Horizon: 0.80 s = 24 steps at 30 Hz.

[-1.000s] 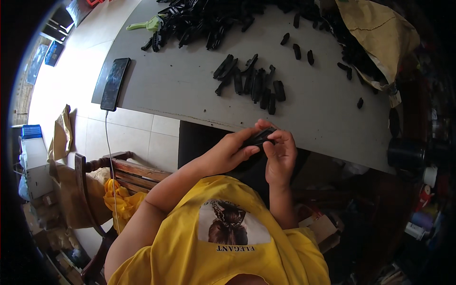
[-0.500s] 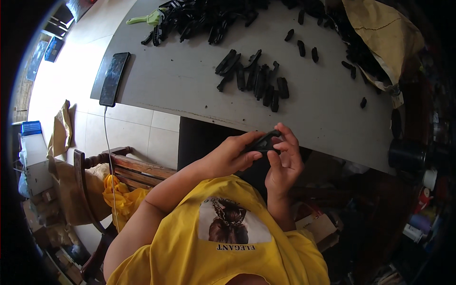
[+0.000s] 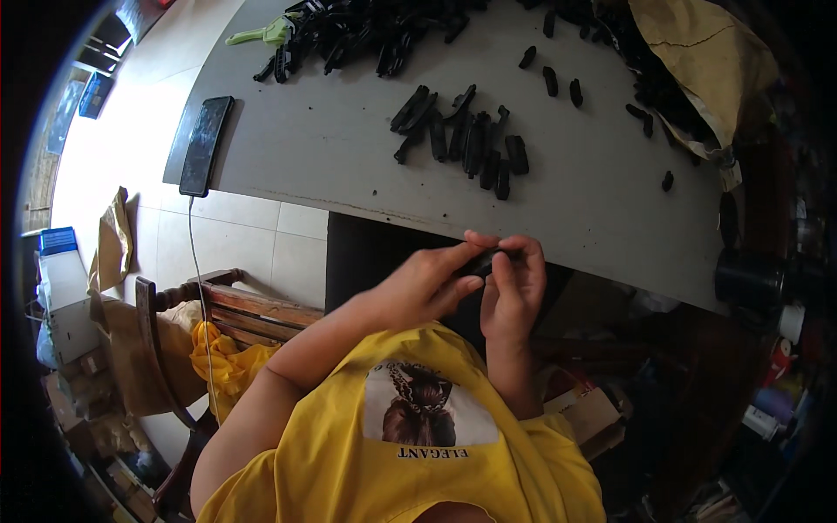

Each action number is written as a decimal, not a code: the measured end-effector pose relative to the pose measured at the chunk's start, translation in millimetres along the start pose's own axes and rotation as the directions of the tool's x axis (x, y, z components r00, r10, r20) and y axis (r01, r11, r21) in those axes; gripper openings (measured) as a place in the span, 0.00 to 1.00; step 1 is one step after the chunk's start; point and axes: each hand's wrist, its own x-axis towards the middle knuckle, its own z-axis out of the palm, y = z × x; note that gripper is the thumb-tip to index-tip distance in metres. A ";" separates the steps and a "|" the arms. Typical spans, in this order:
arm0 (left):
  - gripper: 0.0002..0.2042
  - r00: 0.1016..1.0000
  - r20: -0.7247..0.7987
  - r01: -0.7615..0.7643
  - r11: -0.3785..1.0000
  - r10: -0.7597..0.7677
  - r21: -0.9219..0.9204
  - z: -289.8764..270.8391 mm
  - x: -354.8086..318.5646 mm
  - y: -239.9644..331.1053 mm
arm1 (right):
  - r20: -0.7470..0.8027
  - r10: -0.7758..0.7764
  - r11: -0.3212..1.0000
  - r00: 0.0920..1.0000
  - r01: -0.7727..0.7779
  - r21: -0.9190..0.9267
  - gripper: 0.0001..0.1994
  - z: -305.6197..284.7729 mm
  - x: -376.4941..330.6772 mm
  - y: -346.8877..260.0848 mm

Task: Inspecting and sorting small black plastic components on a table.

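Just off the near edge of the table, both my hands meet around a small black plastic part (image 3: 491,260), mostly hidden by the fingers. My left hand (image 3: 433,281) pinches its left end between thumb and fingers. The fingers of my right hand (image 3: 514,292) curl over the other end, with the thumb pressed against it. Beyond the hands, a small group of elongated black plastic parts (image 3: 473,144) lies on the grey table (image 3: 305,166).
A large heap of black parts (image 3: 357,39) covers the far side, beside a light green handle (image 3: 258,35). A phone (image 3: 206,146) with a cable lies at the left edge. At right, a brown paper bag (image 3: 711,70) spills black pieces. A wooden chair (image 3: 253,311) stands left.
My right hand has closed in over the black part, its fingers curling round it and covering more of it. My left hand keeps its pinch, almost in place.
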 end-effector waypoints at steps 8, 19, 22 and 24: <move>0.16 0.741 -0.602 0.321 0.629 0.299 0.708 -58.3 45.9 -54.1 | 0.013 -0.176 0.463 0.984 0.094 -0.881 0.08 -18.8 74.1 2.4; 0.07 0.715 -0.695 -0.035 0.988 -0.079 -0.149 -77.8 29.0 -72.1 | -0.181 0.106 0.942 0.978 -0.157 -0.297 0.09 -32.5 57.2 -13.9; 0.07 0.772 -0.534 -0.225 0.637 -0.345 -0.737 -65.0 32.1 -35.6 | -0.051 0.123 0.966 0.991 -0.131 -0.224 0.11 -26.7 43.2 -12.4; 0.10 0.875 -0.254 0.174 0.758 -0.412 -0.629 -60.5 27.4 -28.3 | -0.055 0.144 0.972 0.988 -0.152 -0.179 0.11 -15.7 37.8 -14.3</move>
